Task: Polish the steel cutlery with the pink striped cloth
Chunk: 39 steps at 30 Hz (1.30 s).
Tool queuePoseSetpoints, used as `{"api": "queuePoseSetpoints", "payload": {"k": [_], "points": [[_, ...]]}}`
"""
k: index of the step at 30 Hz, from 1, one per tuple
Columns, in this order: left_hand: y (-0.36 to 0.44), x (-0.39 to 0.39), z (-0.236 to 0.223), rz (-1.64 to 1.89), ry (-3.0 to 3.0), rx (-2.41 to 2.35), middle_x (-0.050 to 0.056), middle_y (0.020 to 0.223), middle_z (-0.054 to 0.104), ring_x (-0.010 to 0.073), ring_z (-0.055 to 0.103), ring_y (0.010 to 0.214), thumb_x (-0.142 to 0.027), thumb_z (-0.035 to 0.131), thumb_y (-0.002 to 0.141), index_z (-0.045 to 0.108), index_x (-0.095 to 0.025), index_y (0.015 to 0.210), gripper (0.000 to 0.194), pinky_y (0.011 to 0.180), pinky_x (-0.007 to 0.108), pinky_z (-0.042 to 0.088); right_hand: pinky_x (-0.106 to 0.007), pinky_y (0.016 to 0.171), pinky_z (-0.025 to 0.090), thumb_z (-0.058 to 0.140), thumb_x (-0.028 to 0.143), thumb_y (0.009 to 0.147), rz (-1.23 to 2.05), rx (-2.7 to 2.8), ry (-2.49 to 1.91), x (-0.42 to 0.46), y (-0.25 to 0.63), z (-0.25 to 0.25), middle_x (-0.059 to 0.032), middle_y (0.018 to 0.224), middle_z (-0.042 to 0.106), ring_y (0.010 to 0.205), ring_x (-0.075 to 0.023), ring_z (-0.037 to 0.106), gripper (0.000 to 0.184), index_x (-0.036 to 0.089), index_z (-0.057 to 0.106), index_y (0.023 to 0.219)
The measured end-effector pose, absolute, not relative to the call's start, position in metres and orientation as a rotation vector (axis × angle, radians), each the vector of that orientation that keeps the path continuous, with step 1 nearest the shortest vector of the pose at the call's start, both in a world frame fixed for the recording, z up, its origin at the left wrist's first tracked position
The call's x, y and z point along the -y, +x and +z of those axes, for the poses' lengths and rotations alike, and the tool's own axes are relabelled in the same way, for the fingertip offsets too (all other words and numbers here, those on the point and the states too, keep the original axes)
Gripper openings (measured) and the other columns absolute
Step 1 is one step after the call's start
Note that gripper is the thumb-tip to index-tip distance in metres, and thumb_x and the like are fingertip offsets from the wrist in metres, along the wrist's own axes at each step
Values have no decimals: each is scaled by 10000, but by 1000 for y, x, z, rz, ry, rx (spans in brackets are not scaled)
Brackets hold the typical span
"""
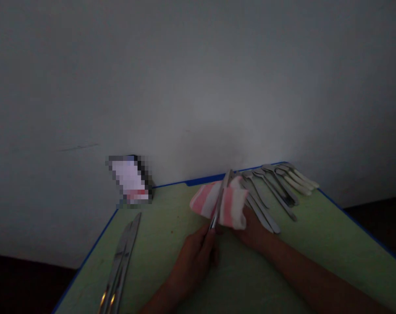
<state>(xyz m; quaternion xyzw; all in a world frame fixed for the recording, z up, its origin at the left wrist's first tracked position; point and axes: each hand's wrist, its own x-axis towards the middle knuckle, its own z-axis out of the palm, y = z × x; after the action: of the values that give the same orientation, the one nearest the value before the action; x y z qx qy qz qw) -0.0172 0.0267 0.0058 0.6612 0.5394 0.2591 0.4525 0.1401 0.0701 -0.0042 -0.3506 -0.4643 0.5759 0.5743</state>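
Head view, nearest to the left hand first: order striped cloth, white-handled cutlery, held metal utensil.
1. Held metal utensil: in the left hand.
2. Striped cloth: just ahead, rightward.
3. White-handled cutlery: table's far right.

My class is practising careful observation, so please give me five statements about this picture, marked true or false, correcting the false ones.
1. The left hand holds a knife. True.
2. The cloth is plain blue. False: the cloth has pink and white stripes.
3. Other knives lie on the table's left side. True.
4. The phone is at the far right corner. False: the phone is at the far left.
5. White-handled cutlery lies right of the cloth. True.
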Motion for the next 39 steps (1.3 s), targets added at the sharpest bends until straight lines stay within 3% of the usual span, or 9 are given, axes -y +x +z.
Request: {"api": "queuePoseSetpoints", "payload": {"k": [5, 9, 14, 18, 27, 31, 36, 39], "points": [[-17, -25, 9, 568, 1818, -1360, -8, 590, 551, 133, 490, 522, -371, 337, 911, 540, -188, 779, 303, 514, 224, 362, -292, 679, 475, 584, 422, 754, 1509, 1038, -792, -72, 124, -7, -16, 783, 649, 723, -159, 593, 277, 196, 610, 911], [-17, -23, 11, 552, 1939, -1368, 35, 773, 637, 166, 577, 673, -337, 310, 920, 540, -202, 851, 276, 627, 248, 395, -249, 512, 430, 554, 526, 750, 1608, 781, -818, -74, 118, -19, -3, 620, 606, 570, -141, 554, 373, 159, 602, 791], [-14, -11, 11, 294, 2172, -1444, 50, 743, 656, 194, 598, 604, -331, 366, 890, 501, -204, 1014, 223, 568, 273, 357, -293, 593, 485, 581, 460, 758, 1647, 446, -643, -83, 121, -18, -8, 754, 666, 668, -168, 607, 305, 192, 596, 902], [-12, -7, 9, 197, 2258, -1472, 63, 760, 659, 203, 604, 618, -331, 362, 887, 498, -200, 966, 204, 564, 277, 343, -333, 643, 508, 617, 364, 750, 1689, 338, -624, -88, 127, -13, 3, 855, 685, 696, -172, 625, 282, 218, 573, 987], [-16, -16, 11, 339, 2116, -1436, 13, 727, 619, 166, 573, 611, -288, 381, 883, 517, -205, 957, 176, 576, 252, 362, -329, 775, 463, 671, 149, 633, 1778, 548, -624, -79, 123, -14, -13, 774, 677, 809, -186, 621, 194, 164, 613, 817], [-18, -17, 10, 571, 1886, -1379, 15, 779, 608, 162, 572, 690, -326, 385, 890, 487, -208, 1073, 241, 623, 247, 398, -335, 808, 450, 661, 236, 694, 1754, 556, -581, -82, 120, -20, -20, 825, 678, 855, -186, 610, 217, 172, 617, 897], [-18, -17, 8, 777, 1552, -1340, -53, 664, 512, 106, 451, 511, -388, 352, 905, 298, -223, 1221, 361, 491, 196, 360, -340, 824, 459, 580, 386, 785, 1759, 445, -524, -86, 121, -16, -45, 948, 680, 944, -196, 596, 300, 185, 603, 1006], [-18, -17, 11, 743, 1700, -1323, -24, 746, 543, 119, 493, 601, -361, 383, 893, 368, -215, 1152, 297, 569, 220, 400, -352, 817, 477, 454, 480, 842, 1831, 358, -509, -86, 124, -6, -43, 992, 678, 952, -194, 605, 374, 206, 585, 1059]]}}
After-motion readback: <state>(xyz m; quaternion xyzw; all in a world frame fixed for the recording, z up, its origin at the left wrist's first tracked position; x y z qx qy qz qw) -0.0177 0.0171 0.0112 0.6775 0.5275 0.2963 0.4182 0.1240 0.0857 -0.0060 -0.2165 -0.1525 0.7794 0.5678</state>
